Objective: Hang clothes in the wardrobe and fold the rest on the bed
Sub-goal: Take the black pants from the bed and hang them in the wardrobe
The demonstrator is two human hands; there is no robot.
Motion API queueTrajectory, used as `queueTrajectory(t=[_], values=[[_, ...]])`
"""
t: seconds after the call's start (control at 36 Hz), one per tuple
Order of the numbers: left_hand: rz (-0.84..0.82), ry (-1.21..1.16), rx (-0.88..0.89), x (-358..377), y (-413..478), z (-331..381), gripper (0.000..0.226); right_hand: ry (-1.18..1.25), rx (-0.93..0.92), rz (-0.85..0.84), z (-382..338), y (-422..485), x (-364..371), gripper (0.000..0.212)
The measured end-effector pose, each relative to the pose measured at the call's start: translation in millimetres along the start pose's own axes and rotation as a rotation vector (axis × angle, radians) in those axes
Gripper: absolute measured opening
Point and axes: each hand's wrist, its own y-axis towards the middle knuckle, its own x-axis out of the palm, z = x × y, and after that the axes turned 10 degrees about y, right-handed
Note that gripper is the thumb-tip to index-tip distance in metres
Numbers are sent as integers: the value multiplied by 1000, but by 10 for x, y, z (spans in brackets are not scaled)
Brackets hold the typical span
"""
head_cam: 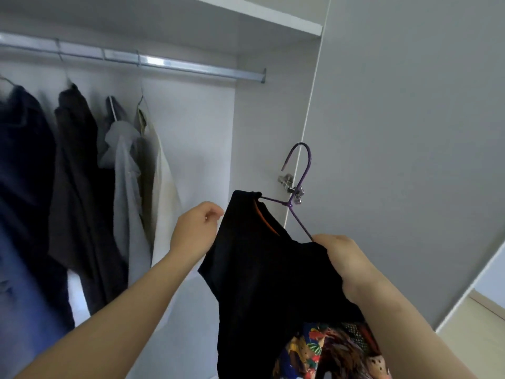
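Open white wardrobe [259,119]; rail [191,67] above both hands, dark and pale garments [76,173] hung up-left of left hand. Black top [259,269] on purple hanger [290,204], between the hands. Right hand [341,261] clenched on top's shoulder and hanger arm. Left hand [195,231] curled at opposite shoulder edge; grip unclear. Patterned cloth [328,351] below right hand.
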Motion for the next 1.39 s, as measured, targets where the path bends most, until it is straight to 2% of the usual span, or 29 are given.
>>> queueTrajectory(t=[0.08, 0.47, 0.56, 0.64, 0.72, 0.86, 1.03, 1.17, 1.28, 1.39], values=[[76, 9, -62, -128, 211, -61, 41, 33, 4, -29, -142, 153, 188, 32], [374, 117, 66, -808, 1867, -259, 21, 153, -71, -103, -984, 1150, 1425, 28], [330, 130, 38, -889, 2247, -326, 34, 164, -96, -107, -1198, 1370, 1709, 29], [245, 100, -61, -928, 2598, -418, 56, 211, -110, -129, -1399, 1575, 1984, 34], [197, 10, -181, -937, 2881, -486, 68, 230, -136, -142, -1572, 1752, 2210, 35], [92, 98, -243, -893, 3139, -453, 39, 213, -186, -149, -1819, 1995, 2472, 33], [81, 139, -171, -778, 3235, -456, 38, 216, -244, -161, -2075, 2273, 2664, 30], [63, 74, -124, -736, 3247, -444, 33, 213, -248, -170, -2180, 2501, 2774, 26], [40, 51, -130, -708, 3266, -407, 40, 187, -255, -166, -2214, 2678, 2814, 23], [48, 54, -129, -687, 3269, -394, 30, 162, -303, -163, -2216, 2782, 2779, 21]])
